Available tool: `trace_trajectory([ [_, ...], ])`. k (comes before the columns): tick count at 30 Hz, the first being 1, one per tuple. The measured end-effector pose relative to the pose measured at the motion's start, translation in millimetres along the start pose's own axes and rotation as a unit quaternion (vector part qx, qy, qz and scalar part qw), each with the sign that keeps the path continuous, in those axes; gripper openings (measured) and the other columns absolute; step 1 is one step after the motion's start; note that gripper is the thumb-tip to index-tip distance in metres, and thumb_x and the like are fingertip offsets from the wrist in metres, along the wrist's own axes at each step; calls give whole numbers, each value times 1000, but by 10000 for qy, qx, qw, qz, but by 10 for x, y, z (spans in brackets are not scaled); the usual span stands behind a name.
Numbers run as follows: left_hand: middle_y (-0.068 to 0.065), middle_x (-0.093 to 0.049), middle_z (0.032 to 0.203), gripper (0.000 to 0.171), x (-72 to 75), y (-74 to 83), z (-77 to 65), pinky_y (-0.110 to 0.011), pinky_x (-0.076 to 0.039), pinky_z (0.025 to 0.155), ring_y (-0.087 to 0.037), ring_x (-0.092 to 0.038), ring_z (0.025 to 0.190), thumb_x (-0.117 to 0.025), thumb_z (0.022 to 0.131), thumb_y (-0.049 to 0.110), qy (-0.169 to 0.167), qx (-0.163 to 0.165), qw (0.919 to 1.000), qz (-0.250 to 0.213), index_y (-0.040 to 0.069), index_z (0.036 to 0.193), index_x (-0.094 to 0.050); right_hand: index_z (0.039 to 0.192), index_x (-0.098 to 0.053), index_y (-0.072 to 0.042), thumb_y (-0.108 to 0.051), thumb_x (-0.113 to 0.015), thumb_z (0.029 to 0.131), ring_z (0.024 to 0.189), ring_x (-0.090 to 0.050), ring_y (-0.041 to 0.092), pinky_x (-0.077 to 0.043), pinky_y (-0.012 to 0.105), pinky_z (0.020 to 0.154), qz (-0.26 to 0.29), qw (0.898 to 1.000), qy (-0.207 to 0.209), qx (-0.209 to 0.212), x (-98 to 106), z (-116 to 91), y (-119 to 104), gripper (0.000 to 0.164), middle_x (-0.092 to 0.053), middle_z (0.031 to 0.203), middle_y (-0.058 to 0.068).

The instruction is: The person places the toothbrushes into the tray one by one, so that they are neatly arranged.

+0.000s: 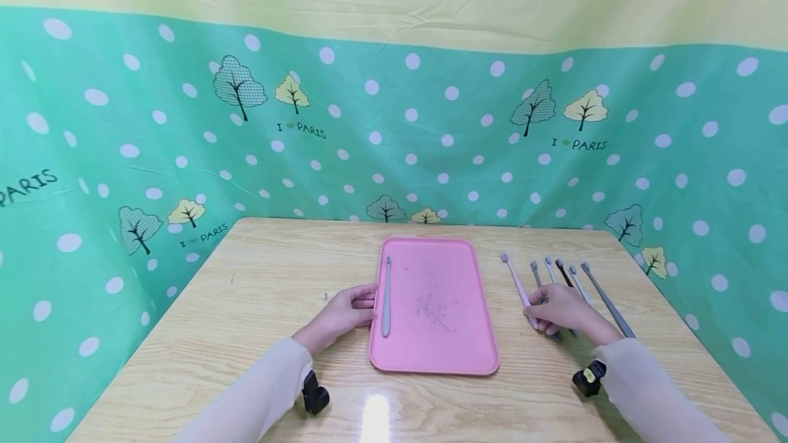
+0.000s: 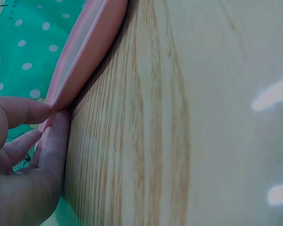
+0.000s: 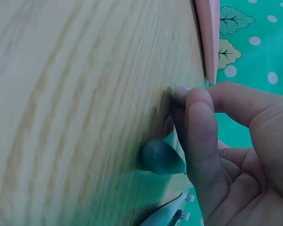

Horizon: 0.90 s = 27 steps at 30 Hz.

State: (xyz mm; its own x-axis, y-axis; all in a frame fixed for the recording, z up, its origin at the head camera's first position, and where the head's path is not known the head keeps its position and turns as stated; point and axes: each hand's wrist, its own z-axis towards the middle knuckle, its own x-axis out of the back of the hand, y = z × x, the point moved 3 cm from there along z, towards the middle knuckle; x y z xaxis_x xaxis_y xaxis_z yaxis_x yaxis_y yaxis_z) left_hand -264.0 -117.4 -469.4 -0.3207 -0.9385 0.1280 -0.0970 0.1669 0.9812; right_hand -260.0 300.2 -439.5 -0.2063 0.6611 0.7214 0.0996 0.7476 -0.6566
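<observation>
wooden table (image 1: 277,272); on it, pink tray (image 1: 443,337), left rim pinched by left hand (image 1: 342,314): a tug could skew it. right hand (image 1: 563,307) pinches 1 lilac toothbrush (image 1: 515,281) right of tray; crowding could drag the adjacent grey toothbrush (image 1: 537,275).

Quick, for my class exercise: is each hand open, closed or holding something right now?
Left hand: holding the rim of the pink rectangular tray.
Right hand: holding the slim pale-pink toothbrush near its handle end.
</observation>
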Motion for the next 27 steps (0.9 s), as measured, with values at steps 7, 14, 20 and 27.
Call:
trace_trajectory([
  [7, -21, -55, 133, 61, 0, -2, 5, -33, -60, 91, -34, -56, 120, -64, 92, -6, -18, -12, 10000, 13, -7, 148, -40, 107, -63, 8, -11, -70, 92, 55, -65, 17, -61, 31, 51, 151, 9999, -40, 3, -14, -5, -12, 25, -65, 66, 8],
  [14, -21, -55, 133, 61, 3, -6, 8, -33, -60, 90, -33, -57, 120, -65, 92, -5, -11, 10, 10000, 18, -5, 148, -41, 110, -60, 10, -11, -68, 93, 57, -64, 19, -62, 31, 53, 500, 9987, -104, 31, -9, 11, -44, 29, -65, 69, 11],
  [20, -21, -55, 133, 61, 3, -4, 10, -33, -60, 90, -34, -56, 121, -65, 92, -4, 6, 14, 10000, 35, -5, 148, -42, 115, -57, 13, -13, -67, 93, 60, -64, 18, -62, 31, 55, 746, 9963, -313, 295, -37, 16, -89, 35, -65, 73, 10],
  [27, -22, -54, 134, 61, 2, -4, 4, -33, -60, 91, -35, -56, 122, -65, 92, -5, 0, 27, 10000, 3, -6, 148, -41, 121, -54, 14, -15, -66, 95, 65, -65, 17, -63, 30, 57, 1146, 9914, -505, 374, -90, 24, -167, 40, -66, 77, 11],
])
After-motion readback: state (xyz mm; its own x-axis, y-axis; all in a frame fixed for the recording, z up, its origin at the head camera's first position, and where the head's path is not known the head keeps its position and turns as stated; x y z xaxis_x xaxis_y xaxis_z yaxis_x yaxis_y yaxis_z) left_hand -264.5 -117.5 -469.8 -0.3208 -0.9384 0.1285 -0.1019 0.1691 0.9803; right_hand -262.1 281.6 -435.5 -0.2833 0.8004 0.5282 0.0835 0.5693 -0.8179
